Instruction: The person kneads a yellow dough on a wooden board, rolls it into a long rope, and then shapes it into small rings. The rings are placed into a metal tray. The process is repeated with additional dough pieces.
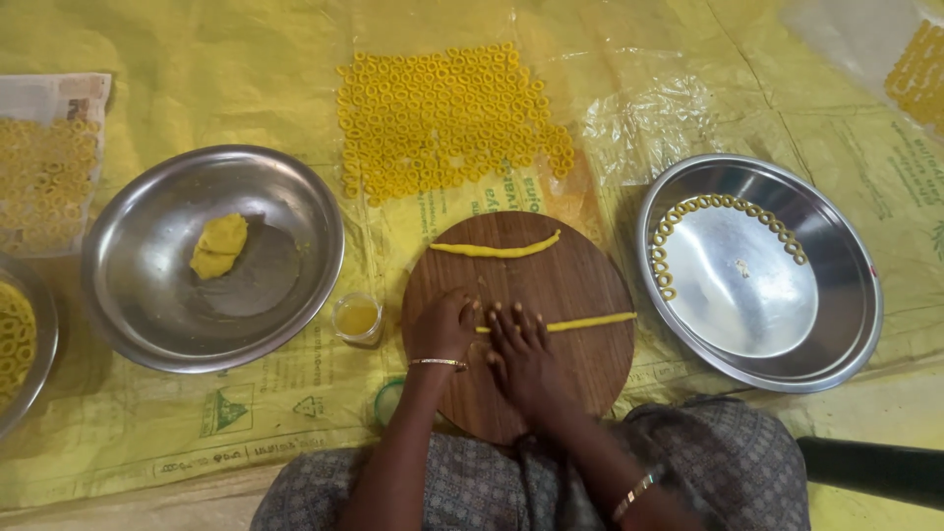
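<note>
Yellow dough rope (pixel 588 322) is rolled on round wooden board (pixel 521 324) | left hand (pixel 444 329) curled, right hand (pixel 519 346) spread flat | uneven pressure could snap rope toward board's right edge.

I have one view only, from the camera on the person's head. It looks almost straight down, tipped slightly forward, over the lap at the near edge and out across the yellow sheet (pixel 246 79) on the floor. It sits fairly close: the round wooden board (pixel 570 285) fills the middle, the steel bowl (pixel 138 295) lies left, the steel plate (pixel 846 295) right, and the far edge cuts off past the field of yellow rings (pixel 442 118).
</note>
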